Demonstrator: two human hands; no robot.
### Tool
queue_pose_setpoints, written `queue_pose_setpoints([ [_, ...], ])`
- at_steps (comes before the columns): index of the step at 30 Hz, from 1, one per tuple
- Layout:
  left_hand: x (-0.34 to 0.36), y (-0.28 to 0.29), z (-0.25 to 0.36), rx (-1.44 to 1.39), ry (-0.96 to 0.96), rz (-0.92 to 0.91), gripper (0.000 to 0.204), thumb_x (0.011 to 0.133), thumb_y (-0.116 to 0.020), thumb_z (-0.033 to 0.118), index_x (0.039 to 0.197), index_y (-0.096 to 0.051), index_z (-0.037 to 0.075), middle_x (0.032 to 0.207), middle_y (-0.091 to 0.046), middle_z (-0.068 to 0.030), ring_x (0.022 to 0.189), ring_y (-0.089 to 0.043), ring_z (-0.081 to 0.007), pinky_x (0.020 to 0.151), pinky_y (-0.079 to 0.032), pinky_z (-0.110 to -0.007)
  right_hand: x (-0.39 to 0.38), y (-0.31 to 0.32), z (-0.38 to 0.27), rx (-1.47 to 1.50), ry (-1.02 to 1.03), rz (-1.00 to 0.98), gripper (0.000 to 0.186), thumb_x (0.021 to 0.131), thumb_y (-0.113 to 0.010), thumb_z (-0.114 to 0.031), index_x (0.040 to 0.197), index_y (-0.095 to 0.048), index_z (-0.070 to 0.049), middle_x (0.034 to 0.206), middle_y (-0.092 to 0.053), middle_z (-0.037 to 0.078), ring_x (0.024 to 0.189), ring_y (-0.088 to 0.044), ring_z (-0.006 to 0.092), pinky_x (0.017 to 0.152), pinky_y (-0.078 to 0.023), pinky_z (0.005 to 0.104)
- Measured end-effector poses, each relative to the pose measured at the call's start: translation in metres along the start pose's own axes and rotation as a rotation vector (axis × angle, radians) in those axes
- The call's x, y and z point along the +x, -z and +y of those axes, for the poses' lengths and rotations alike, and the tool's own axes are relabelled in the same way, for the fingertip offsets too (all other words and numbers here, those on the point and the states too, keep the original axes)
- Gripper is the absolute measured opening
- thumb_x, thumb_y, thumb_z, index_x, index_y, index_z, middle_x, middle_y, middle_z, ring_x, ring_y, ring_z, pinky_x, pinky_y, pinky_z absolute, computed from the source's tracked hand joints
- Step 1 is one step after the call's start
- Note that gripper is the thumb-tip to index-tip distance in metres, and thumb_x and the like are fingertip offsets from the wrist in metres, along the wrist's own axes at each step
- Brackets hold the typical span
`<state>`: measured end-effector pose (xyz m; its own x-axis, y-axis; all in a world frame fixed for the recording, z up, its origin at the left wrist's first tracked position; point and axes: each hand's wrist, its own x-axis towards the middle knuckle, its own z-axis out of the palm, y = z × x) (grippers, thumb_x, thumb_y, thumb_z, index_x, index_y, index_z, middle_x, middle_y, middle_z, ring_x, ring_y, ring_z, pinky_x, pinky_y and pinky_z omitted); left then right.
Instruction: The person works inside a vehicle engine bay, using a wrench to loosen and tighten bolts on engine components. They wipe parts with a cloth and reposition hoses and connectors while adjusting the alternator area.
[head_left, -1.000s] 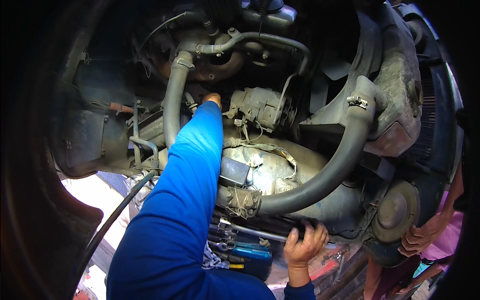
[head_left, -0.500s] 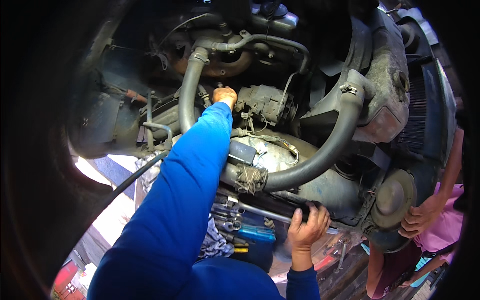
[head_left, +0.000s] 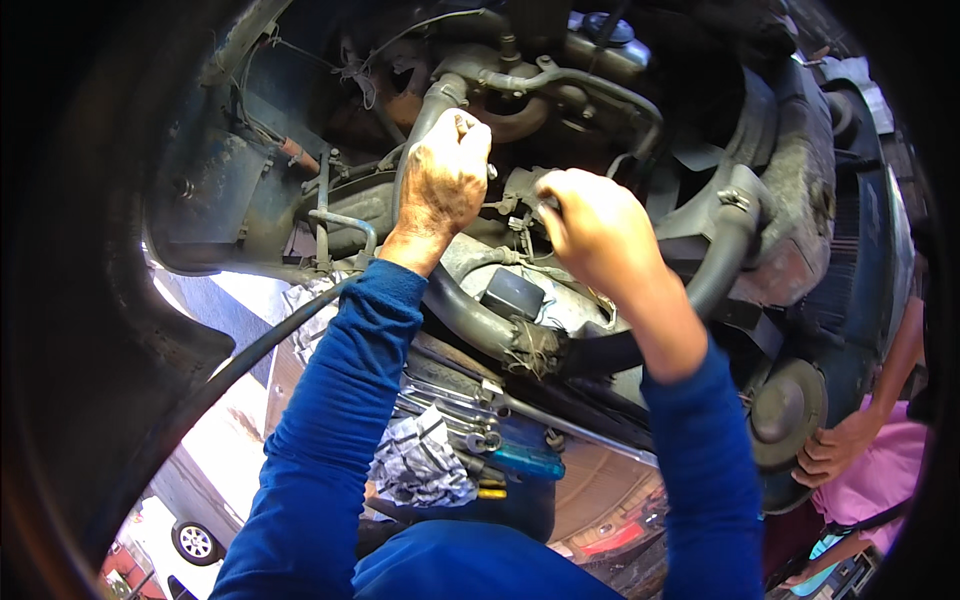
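My left hand [head_left: 442, 180] is closed over the engine, in front of the upper grey hose [head_left: 411, 160]. Its fingers are curled, and a small shiny tip shows at their right side; I cannot make out what they hold. To its right, my right hand [head_left: 605, 232] is closed too, thumb against the bent fingers. Something small and dark shows at its pinch, too little to name. Between the two hands a bit of the grey alternator [head_left: 521, 188] is visible, the rest covered by my right hand. Thin wires and a black box [head_left: 512, 294] sit below.
A thick black hose [head_left: 470, 318] curves below my hands. Along the front edge lie several wrenches [head_left: 480, 440], a crumpled striped cloth [head_left: 420, 460] and a blue-green tool handle [head_left: 527, 461]. Another person's hand [head_left: 830, 450] rests by the round headlight [head_left: 787, 405] at right.
My right hand has left the front edge and come up beside the left, now closed. My left hand has drawn nearer, in front of the hose. The view has shifted slightly.
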<state>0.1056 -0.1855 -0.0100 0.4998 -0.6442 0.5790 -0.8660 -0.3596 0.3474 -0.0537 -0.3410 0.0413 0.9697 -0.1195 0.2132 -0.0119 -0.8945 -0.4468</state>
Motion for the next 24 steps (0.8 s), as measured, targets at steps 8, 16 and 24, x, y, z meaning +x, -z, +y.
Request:
queue_pose_setpoints([
  [8,-0.002,-0.034,-0.023,-0.343,0.736,-0.231,0.024,0.100,-0.062,0.025,0.104,-0.068,0.003,0.102,-0.070,-0.0172,0.091,-0.070,-0.0328,0.084,-0.055,-0.042,0.122,-0.108,0.054,0.381,-0.141,-0.690,0.037,0.088,-0.073,-0.020,0.121,-0.076,-0.003,0.108,-0.077,0.024,0.102,-0.075,0.0376,0.090,-0.058,0.0433],
  [16,0.012,-0.010,-0.038,-0.286,0.346,0.455,0.030,0.092,-0.075,0.013,0.117,-0.067,0.000,0.089,-0.068,-0.0094,0.076,-0.066,-0.0183,0.072,-0.056,-0.034,0.138,-0.140,0.089,0.224,-0.109,-0.702,0.030,0.094,-0.066,-0.025,0.110,-0.078,-0.003,0.101,-0.076,0.024,0.098,-0.074,0.0387,0.087,-0.057,0.0472],
  [24,-0.001,-0.027,-0.049,-0.070,0.808,0.039,0.049,0.090,-0.073,0.031,0.128,-0.062,0.002,0.129,-0.065,-0.0260,0.118,-0.066,-0.0420,0.101,-0.053,-0.050,0.153,-0.237,0.121,0.104,0.223,-0.756,0.033,0.087,-0.071,-0.018,0.109,-0.074,0.005,0.103,-0.076,0.027,0.101,-0.074,0.0443,0.087,-0.060,0.0491],
])
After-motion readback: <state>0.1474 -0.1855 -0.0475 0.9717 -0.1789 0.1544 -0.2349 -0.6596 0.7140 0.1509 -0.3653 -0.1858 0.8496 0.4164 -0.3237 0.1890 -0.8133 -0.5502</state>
